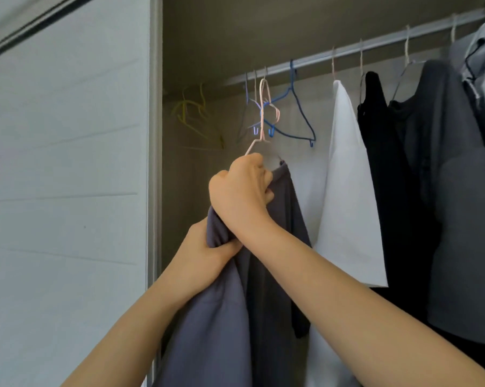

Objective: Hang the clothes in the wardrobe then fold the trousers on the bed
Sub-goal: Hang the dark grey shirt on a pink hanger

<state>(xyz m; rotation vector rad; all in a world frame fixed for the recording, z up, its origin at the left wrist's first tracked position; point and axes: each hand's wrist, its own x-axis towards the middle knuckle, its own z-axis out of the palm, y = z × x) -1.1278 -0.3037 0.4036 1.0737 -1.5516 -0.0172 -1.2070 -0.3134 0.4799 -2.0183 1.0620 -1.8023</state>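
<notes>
**Purple-grey top goes up to the rail**

The purple-grey top (230, 331) sits on a pink hanger (261, 118). It is held up high inside the wardrobe, just under the rail (375, 44).

The right hand (239, 191) is curled tight round the neck of the top and the hanger under it, so it can lift and aim the hook. The left hand (205, 252) squeezes a bunch of cloth lower down, likely to stop the top from slipping off or swinging. The hook is very close to the rail, but I cannot tell if it is over it yet.

Empty blue hangers (291, 76) hang right behind the hook, so it could catch on them. Yellow hangers (188, 113) sit further left. On the right, a white garment (347, 191), a black one (381, 163) and a grey one (453, 191) already hang. The wardrobe door (68, 163) stands at the left.
</notes>
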